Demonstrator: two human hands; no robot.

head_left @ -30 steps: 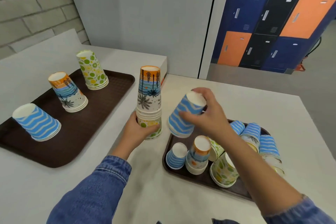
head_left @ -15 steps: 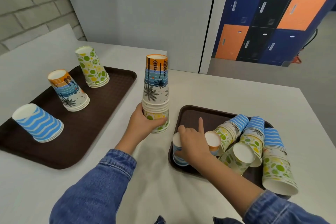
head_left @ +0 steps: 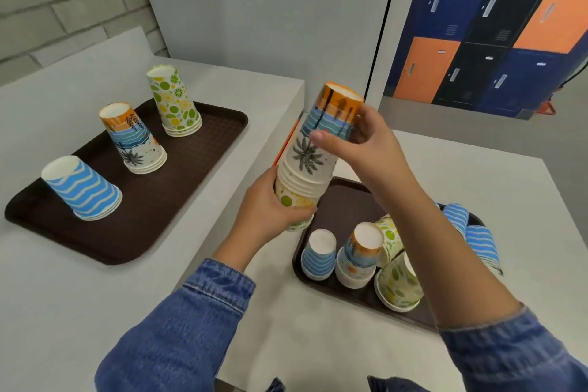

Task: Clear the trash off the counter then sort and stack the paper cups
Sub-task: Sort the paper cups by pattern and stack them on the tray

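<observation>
My left hand [head_left: 272, 216] grips the bottom of an upside-down stack of paper cups [head_left: 313, 156], palm-tree prints on top and a lime-print cup lowest. My right hand [head_left: 362, 143] holds the stack's top palm-tree cup by its upper part. On the right tray [head_left: 342, 204] stand a blue-wave cup [head_left: 318, 254] and a palm-tree stack [head_left: 361, 256], with lime-print cups [head_left: 399, 285] and blue-wave cups [head_left: 471, 232] lying on their sides. The left tray [head_left: 178, 181] bears three sorted stacks: blue-wave [head_left: 82, 189], palm-tree [head_left: 133, 138], lime-print [head_left: 173, 102].
Two white counters meet at a step, the left one higher. A grey partition rises behind them. Blue, black and orange lockers [head_left: 496, 29] stand beyond the right counter across a grey floor.
My right hand set the blue-wave cup down on the right tray, then rose to the top of the held stack. My left hand has lifted and tilted the stack rightward.
</observation>
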